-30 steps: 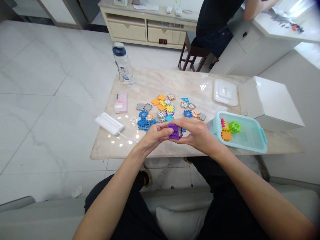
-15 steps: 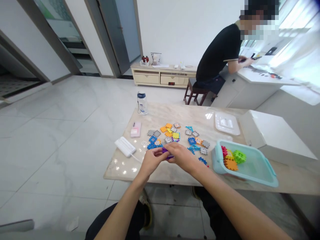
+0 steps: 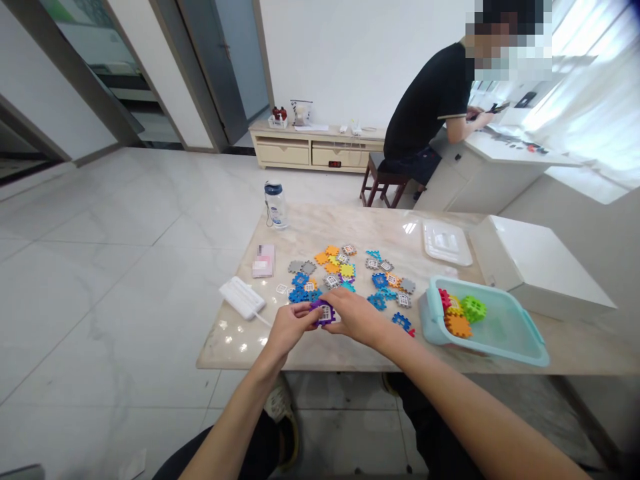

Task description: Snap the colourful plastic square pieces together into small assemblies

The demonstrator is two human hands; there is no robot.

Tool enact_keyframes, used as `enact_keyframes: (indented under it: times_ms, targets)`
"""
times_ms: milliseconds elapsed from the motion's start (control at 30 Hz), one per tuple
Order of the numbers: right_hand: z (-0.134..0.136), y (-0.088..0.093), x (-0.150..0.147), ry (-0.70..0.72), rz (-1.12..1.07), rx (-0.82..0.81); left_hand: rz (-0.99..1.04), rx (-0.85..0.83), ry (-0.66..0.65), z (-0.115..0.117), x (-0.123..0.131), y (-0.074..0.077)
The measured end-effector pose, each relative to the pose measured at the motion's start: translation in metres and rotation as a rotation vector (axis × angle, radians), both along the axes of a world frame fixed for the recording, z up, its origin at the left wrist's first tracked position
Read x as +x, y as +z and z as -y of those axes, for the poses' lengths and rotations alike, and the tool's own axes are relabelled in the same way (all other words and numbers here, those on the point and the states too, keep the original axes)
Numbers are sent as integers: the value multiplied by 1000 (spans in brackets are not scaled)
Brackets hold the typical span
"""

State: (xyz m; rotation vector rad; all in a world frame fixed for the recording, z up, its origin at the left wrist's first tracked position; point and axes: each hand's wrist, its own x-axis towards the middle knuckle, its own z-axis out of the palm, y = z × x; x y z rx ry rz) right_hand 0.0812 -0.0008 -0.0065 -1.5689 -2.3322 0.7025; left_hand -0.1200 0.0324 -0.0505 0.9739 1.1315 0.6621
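Note:
Between my two hands is a purple interlocking building tile [image 3: 325,313] with a white window-like grid in its middle. My left hand [image 3: 291,325] pinches its left side, and my right hand [image 3: 356,315] grips its right side. Just beyond the hands lie blue toothed tiles [image 3: 299,293], with orange tiles [image 3: 332,251] and a yellow tile [image 3: 347,271] farther back. Grey tiles [image 3: 302,267] rest to the left of these. Another group, with a dark blue tile [image 3: 379,280] and an orange-framed tile [image 3: 393,279], lies to the right.
A light-blue tub [image 3: 493,343] at the right holds several coloured pieces. Behind it are a clear lid [image 3: 447,242] and a white box [image 3: 545,257]. A water bottle [image 3: 275,205], pink box [image 3: 264,261] and white power strip [image 3: 243,298] stand left. A person [image 3: 430,107] sits beyond.
The purple tile has been tilted so that its white grid now faces me more. Both hands still hold it, and the whole view has shifted slightly.

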Motion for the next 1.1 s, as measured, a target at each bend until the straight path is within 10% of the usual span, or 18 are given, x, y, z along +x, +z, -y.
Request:
enact_keyframes:
  times_ms: [1100]
  targets:
    - [15, -7, 20, -206, 161, -45, 20, 9, -98, -4, 17, -5]
